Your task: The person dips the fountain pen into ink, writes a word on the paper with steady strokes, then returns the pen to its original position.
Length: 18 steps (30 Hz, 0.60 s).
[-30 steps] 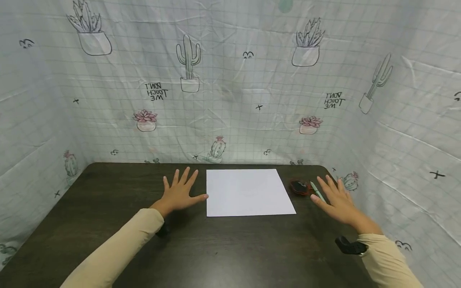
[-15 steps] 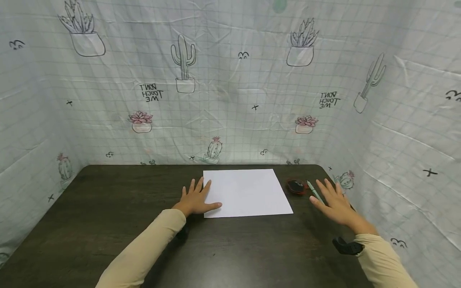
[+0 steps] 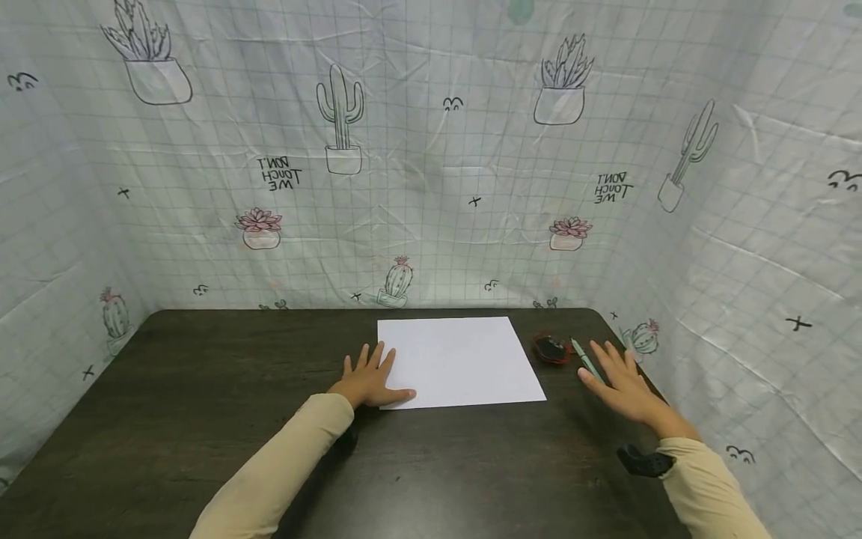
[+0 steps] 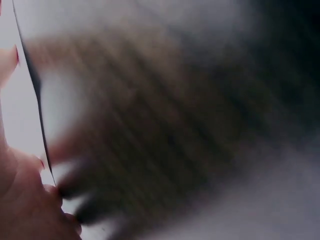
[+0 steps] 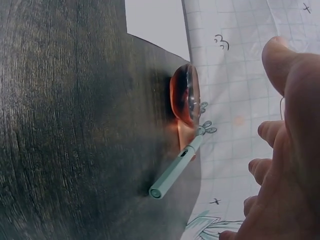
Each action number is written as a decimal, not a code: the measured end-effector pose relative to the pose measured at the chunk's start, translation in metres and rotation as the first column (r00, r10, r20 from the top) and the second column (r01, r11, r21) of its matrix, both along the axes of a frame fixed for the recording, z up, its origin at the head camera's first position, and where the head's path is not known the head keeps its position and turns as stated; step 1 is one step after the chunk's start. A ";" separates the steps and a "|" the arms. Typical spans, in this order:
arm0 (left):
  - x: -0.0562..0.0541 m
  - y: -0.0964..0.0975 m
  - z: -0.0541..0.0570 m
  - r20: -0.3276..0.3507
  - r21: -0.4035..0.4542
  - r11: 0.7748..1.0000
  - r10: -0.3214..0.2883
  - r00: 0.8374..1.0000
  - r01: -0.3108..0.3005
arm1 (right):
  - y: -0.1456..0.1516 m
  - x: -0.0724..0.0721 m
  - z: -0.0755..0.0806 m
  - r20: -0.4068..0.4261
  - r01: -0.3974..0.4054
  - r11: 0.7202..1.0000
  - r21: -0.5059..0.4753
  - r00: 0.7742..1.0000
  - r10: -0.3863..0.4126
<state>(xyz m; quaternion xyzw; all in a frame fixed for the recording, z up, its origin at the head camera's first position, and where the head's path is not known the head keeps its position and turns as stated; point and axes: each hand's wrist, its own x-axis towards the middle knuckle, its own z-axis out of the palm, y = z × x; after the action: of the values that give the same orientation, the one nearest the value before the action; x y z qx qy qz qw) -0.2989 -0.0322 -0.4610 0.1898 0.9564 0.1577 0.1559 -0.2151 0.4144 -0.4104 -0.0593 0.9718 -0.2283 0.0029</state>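
A white sheet of paper (image 3: 465, 363) lies flat on the dark wooden table (image 3: 168, 419). My left hand (image 3: 366, 382) rests with spread fingers over its left edge, thumb across the near left corner. To the right of the sheet lies a rounded, translucent reddish object (image 3: 552, 349) with a dark middle. Beside it is a pale green pen (image 5: 175, 172), its far end by the object's orange tab. My right hand (image 3: 622, 389) is spread just right of the pen and holds nothing; in the right wrist view its fingers stand apart from the pen.
A white grid-patterned cloth (image 3: 417, 187) with cactus drawings hangs behind the table and along both sides. The table's right edge runs close by the right hand. A black band (image 3: 644, 460) is on the right wrist.
My left hand has moved right and slightly nearer, from beside the sheet onto its left edge. My right hand stays by the pen. The head view has shifted a little.
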 end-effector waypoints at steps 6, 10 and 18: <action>0.002 -0.001 0.006 0.017 0.003 1.000 0.002 1.000 -0.002 | 0.002 -0.007 -0.007 0.014 -0.001 0.998 -0.061 1.000 0.002; 0.002 -0.003 0.007 0.031 0.000 1.000 -0.001 1.000 0.001 | 0.004 -0.014 -0.014 0.019 0.001 0.996 -0.085 1.000 0.001; 0.000 -0.003 0.004 0.028 0.006 1.000 0.002 1.000 -0.003 | 0.008 -0.029 -0.035 0.011 0.050 0.994 -0.093 0.999 -0.049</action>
<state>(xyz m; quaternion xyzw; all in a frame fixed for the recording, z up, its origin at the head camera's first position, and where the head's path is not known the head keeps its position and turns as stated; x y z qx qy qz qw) -0.2987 -0.0349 -0.4572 0.1869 0.9540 0.1633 0.1684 -0.2439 0.4229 -0.4452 -0.0344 0.9612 -0.2739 -0.0013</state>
